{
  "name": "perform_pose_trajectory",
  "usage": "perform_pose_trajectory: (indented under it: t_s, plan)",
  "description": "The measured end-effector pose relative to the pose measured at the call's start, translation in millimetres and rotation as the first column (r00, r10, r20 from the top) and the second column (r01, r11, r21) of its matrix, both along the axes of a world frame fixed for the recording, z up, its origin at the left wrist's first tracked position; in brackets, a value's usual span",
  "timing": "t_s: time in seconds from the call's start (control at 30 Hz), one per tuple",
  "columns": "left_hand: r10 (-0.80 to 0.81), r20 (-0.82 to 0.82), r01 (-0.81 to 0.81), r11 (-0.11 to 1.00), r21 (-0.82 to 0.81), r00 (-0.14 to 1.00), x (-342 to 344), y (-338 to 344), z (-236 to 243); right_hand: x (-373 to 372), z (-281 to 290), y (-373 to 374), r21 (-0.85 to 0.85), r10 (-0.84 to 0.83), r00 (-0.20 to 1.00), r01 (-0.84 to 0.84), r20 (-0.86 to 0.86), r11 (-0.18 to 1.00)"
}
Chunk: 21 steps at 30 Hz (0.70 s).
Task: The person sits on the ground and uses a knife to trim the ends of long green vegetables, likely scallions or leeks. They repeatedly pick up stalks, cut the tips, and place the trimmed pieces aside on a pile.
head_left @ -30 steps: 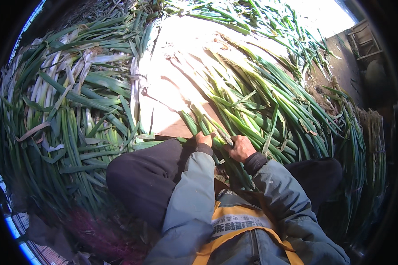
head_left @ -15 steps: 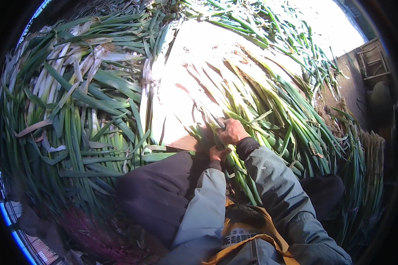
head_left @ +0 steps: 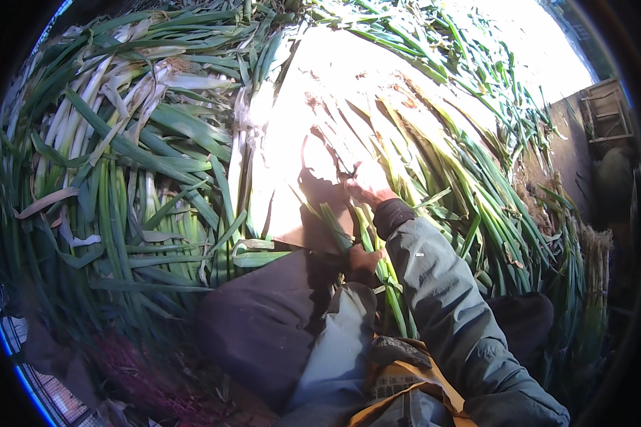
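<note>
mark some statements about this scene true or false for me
1. The right hand is farther from the body than the left hand. True.
2. The left hand is empty. False: it grips green stalks.
3. A large pile of stalks lies on the person's left. True.
4. The trousers are white. False: the trousers are dark.
5. The strap across the lap is blue. False: the strap is orange.
</note>
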<state>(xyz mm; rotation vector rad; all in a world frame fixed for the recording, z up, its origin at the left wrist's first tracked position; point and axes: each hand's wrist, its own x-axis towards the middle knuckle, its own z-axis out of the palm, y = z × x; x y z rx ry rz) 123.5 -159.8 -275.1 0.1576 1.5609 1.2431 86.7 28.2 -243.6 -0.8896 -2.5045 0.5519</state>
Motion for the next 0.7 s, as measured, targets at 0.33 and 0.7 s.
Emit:
perform_pose_trajectory:
  t_s: [0.33, 0.7]
  plan:
    - [0.012, 0.087, -0.016, 0.999, 0.051, 0.996, -2.3, 2.0, -19.7, 74.9, 67.0, -52.4, -0.449, -0.207, 0.923, 0.344, 0.326, 0.825]
    - [-0.080, 0.239, 0.077, 0.997, 0.023, 0.968, -5.5, 10.9, 10.5, 48.6, 7.2, 11.3, 0.142, -0.051, 0.971, 0.018, 0.233, 0.990]
